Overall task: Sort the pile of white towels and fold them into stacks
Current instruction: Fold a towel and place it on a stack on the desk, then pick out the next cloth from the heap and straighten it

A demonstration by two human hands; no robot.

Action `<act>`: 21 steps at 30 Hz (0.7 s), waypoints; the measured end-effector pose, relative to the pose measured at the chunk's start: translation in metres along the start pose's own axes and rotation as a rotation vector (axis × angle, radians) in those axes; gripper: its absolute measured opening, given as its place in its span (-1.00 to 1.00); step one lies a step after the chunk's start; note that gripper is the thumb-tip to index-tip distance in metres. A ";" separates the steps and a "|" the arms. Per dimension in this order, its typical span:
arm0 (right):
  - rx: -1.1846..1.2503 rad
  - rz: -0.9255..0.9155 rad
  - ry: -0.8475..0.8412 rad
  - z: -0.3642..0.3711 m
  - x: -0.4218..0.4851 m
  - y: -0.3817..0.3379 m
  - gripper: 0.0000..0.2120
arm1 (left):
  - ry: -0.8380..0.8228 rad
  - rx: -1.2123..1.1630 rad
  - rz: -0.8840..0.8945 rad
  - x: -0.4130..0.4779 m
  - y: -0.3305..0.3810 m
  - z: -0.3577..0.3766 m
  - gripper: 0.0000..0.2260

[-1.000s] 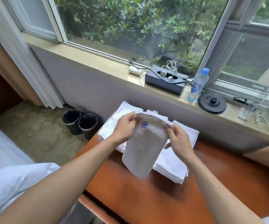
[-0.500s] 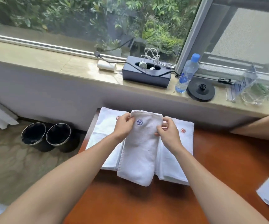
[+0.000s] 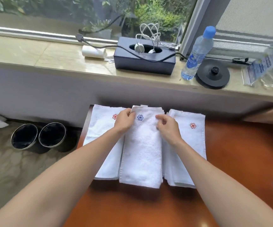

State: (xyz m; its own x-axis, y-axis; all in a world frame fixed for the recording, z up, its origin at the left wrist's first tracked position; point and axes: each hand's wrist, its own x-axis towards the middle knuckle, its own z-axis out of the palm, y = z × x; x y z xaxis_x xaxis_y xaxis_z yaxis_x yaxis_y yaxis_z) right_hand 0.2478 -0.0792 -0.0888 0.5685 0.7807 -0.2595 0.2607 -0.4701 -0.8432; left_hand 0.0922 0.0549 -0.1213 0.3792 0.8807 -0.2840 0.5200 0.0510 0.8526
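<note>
L stack (image 3: 103,138), red logo, on table (image 3: 240,154). L hand (image 3: 124,121) pinches top-left corner of blue-logo towel (image 3: 142,154), which lies flat btwn stacks. R hand (image 3: 168,128) fingers curled, pinching its top-right edge. R stack (image 3: 192,145) just beside.

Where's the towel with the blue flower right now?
In the head view, the blue-flower towel lies on the table between the left red-flower stack and the right red-flower stack; the left hand and right hand pinch its far end.

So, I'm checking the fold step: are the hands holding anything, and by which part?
Both hold the middle towel at its far end, beside the blue flower mark: the left hand pinches the left corner, the right hand the right edge.
</note>
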 end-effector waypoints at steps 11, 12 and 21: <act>-0.298 -0.046 -0.157 0.019 -0.033 0.025 -0.50 | -0.137 0.193 0.198 -0.060 -0.015 0.004 -0.26; -0.300 -0.033 -0.162 0.019 -0.043 0.027 -0.49 | -0.140 0.243 0.204 -0.071 -0.018 0.004 -0.31; -0.447 -0.028 -0.271 0.014 -0.095 0.035 -0.35 | -0.220 0.533 0.297 -0.100 -0.031 0.001 -0.52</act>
State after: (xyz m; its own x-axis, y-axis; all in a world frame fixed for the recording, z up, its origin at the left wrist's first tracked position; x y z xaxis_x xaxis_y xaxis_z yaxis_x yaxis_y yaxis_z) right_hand 0.1914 -0.1642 -0.1003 0.3494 0.8464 -0.4019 0.6144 -0.5308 -0.5838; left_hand 0.0390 -0.0351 -0.1195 0.6837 0.7014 -0.2014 0.6562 -0.4702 0.5902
